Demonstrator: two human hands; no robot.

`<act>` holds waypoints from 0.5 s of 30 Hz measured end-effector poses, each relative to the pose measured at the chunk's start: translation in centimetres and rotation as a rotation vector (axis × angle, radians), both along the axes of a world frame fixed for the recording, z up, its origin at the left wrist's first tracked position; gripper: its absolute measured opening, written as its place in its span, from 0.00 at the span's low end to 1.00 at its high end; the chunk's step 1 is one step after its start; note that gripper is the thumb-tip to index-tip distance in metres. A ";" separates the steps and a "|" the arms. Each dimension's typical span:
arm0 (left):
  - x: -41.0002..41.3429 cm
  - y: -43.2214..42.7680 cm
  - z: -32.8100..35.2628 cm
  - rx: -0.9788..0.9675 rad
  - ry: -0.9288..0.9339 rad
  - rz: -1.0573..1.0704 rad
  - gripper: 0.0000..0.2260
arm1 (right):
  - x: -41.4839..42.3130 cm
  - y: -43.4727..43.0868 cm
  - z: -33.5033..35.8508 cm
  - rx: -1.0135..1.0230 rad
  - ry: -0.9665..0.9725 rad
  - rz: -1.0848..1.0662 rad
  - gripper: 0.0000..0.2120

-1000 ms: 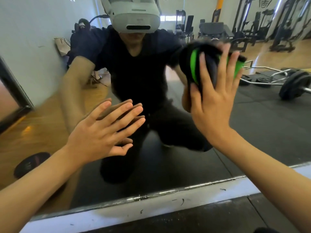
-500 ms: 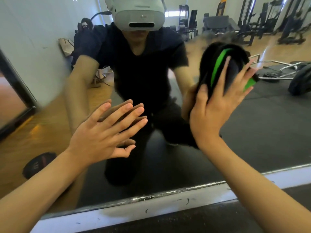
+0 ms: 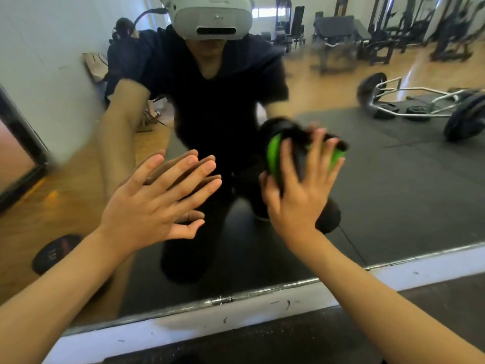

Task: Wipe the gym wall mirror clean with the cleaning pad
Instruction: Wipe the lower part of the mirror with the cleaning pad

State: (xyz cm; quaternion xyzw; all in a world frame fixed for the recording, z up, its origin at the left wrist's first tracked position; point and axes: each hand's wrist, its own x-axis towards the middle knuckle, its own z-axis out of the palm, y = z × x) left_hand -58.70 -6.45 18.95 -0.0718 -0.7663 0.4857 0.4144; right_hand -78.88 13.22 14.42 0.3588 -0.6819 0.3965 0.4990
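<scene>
Nearest you, a dark rubbery floor point(image 3: 301, 345) runs up to a white baseboard strip point(image 3: 236, 319) scuffed with small black marks, and above it sits the thin metal bottom edge point(image 3: 217, 300) of the wall mirror point(image 3: 393, 193). Your two bare forearms reach up from the lower corners toward the glass. Your left hand point(image 3: 149, 206) is flat and wide, fingers straight and slightly fanned, their tips meeting their own reflection, thumb held out below. Your right hand point(image 3: 299, 195) presses the cleaning pad point(image 3: 275, 156) against the mirror just right of centre, at about the height of your left fingertips; its fingers are straight and spread across the back of the pad, not curled round it. The pad is a rounded, soft-looking black bundle with a bright green band showing at its left edge and green again near your little finger; its outline is motion-blurred. In the glass you see yourself crouching in dark clothes with a smooth grey-white headset point(image 3: 210, 19). Reflected behind are a glossy wooden floor point(image 3: 52, 206), matte black rubber matting point(image 3: 406, 164), and a silver tubular hex bar point(image 3: 420, 101) loaded with round black plates. A round dark disc point(image 3: 56, 252) lies on the wood at lower left. Furthest back stand black weight machines point(image 3: 393, 27) and a pale wall point(image 3: 39, 48).
</scene>
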 end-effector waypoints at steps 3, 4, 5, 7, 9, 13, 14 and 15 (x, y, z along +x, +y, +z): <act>-0.1 -0.1 0.1 -0.011 -0.002 -0.009 0.37 | -1.9 2.6 -8.0 0.443 0.367 0.031 0.27; -0.2 -0.1 0.1 -0.011 -0.001 -0.014 0.37 | -3.1 4.0 -9.7 0.506 0.398 0.007 0.27; -0.2 -0.1 0.2 -0.008 0.001 -0.017 0.37 | -4.1 5.3 -10.4 0.513 0.387 -0.012 0.27; -0.2 -0.2 0.1 -0.002 0.005 -0.013 0.37 | -5.2 6.5 -9.0 0.373 0.253 -0.023 0.28; 0.0 -0.1 -0.1 0.007 0.004 -0.014 0.37 | -5.2 5.4 -4.1 0.047 -0.034 -0.047 0.26; 0.0 0.1 -0.1 0.005 0.000 -0.015 0.37 | -1.3 0.2 1.5 -0.330 -0.309 -0.077 0.28; 0.0 0.1 0.0 0.007 0.000 -0.014 0.37 | 0.4 -0.8 -0.5 -0.217 -0.221 -0.045 0.29; 0.1 0.1 0.1 0.007 0.002 -0.015 0.37 | 2.0 -1.4 -3.8 -0.050 -0.111 -0.004 0.30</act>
